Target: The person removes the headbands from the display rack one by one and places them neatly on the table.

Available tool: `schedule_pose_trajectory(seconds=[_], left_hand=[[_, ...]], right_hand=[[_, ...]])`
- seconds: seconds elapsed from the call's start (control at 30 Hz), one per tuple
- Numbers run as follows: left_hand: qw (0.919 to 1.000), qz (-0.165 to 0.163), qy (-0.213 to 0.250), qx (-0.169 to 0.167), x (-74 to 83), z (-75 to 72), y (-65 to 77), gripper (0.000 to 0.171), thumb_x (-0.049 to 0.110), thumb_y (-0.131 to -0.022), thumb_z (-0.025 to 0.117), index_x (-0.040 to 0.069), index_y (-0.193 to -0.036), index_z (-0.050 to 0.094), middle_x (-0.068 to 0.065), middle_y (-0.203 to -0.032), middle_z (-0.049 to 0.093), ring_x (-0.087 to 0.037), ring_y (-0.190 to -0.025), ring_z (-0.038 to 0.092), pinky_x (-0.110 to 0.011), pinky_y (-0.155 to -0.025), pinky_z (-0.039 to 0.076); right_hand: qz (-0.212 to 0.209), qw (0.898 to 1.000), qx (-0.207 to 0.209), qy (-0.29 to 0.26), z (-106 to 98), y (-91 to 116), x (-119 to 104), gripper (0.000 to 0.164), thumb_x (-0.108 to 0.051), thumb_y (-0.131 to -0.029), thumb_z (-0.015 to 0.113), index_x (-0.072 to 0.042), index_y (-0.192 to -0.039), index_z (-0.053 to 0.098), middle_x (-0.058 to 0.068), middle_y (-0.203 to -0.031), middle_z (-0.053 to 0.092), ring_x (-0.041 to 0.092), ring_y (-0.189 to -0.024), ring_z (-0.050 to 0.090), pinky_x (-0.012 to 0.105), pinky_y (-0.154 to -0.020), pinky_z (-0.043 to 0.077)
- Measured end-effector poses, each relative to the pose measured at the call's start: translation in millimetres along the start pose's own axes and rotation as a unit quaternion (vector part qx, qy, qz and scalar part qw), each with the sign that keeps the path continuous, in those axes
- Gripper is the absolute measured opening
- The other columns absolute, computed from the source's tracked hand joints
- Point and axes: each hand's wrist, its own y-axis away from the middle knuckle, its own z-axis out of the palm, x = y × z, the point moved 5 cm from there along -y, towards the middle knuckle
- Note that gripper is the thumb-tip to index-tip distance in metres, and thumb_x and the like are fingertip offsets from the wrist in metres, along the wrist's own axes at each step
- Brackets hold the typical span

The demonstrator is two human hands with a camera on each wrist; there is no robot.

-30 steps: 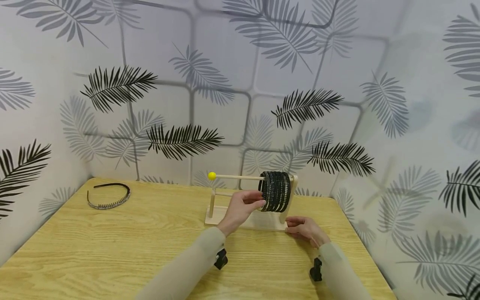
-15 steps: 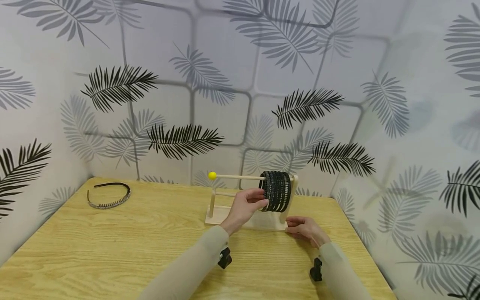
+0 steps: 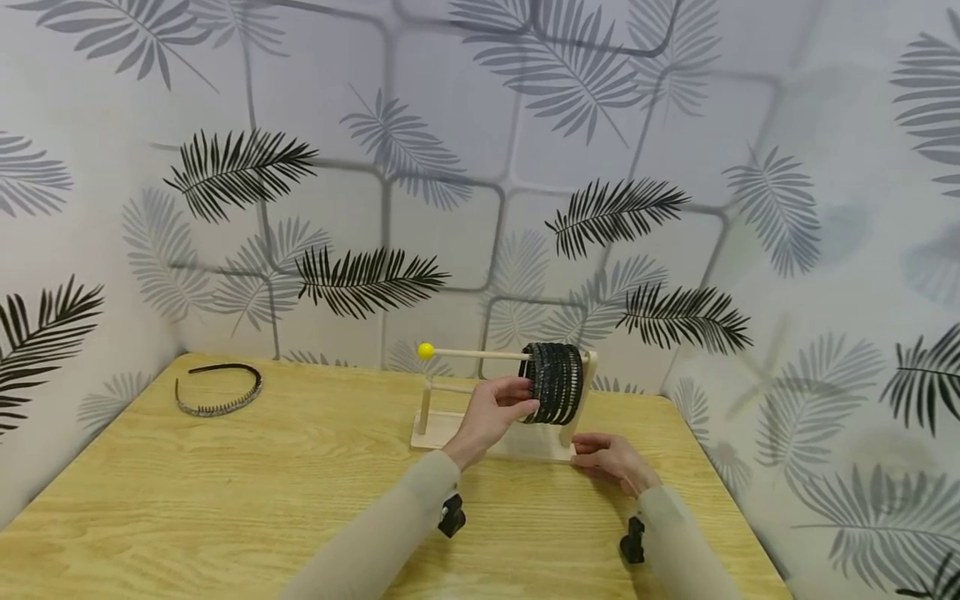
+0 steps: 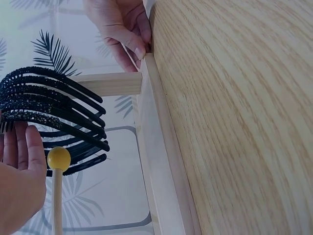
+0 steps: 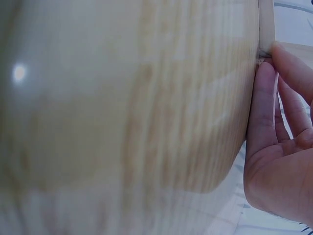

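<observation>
A wooden headband stand (image 3: pixel 543 451) stands on the table, its upper rod tipped with a yellow ball (image 3: pixel 425 352). Several black headbands (image 3: pixel 557 383) hang bunched at the right end of its rods, some with glittery surfaces. My left hand (image 3: pixel 486 418) reaches in from the left, and its fingertips touch the leftmost headbands. In the left wrist view its fingers (image 4: pixel 22 149) look fairly straight; the thumb is hidden there. At the stand's front right corner, my right hand (image 3: pixel 613 460) pinches the base between thumb and fingers, as the right wrist view (image 5: pixel 279 127) also shows.
Apart from the stand, a dark headband with comb teeth (image 3: pixel 221 408) lies at the table's back left. The wooden table (image 3: pixel 247 508) ends against leaf-patterned walls (image 3: pixel 450 233) at the back and sides.
My left hand has shifted slightly to the right against the headbands. My right hand has stayed at the stand's corner, and the stand has not visibly moved.
</observation>
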Motion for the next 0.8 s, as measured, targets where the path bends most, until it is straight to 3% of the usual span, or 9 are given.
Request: schedule_pose_trajectory(seconds=[0.4,0.67,0.8], left_hand=[[0.9999,0.005,-0.015,0.006,1.7,-1.3,-1.5,0.034,0.009,-0.09,0.071,0.004,-0.124,0.067,-0.014,-0.111,0.069,-0.019,-0.096,0.065,-0.031,-0.081,0.056],[0.9997,0.012,-0.016,-0.015,3.7,-5.0,0.6,0.036,0.008,-0.093,0.067,0.005,-0.129,0.062,-0.014,-0.114,0.067,-0.019,-0.097,0.063,-0.037,-0.084,0.055],[0.9996,0.012,-0.015,-0.02,4.5,-7.1,2.3,0.039,0.008,-0.094,0.066,0.007,-0.132,0.059,-0.015,-0.115,0.064,-0.018,-0.097,0.061,-0.034,-0.081,0.054]], right_hand=[[-0.002,1.0,0.002,0.002,-0.1,1.1,-1.2,0.048,-0.005,-0.086,0.074,0.004,-0.13,0.059,0.007,-0.104,0.071,0.009,-0.085,0.066,0.029,-0.077,0.058],[-0.001,1.0,0.001,-0.007,-0.1,0.9,-1.5,0.047,-0.002,-0.086,0.073,0.005,-0.13,0.059,0.007,-0.103,0.071,0.009,-0.085,0.067,0.029,-0.077,0.058],[-0.004,1.0,0.002,-0.011,-0.4,1.2,-0.3,0.046,0.0,-0.086,0.072,0.005,-0.13,0.059,0.007,-0.103,0.071,0.009,-0.085,0.067,0.028,-0.076,0.058]])
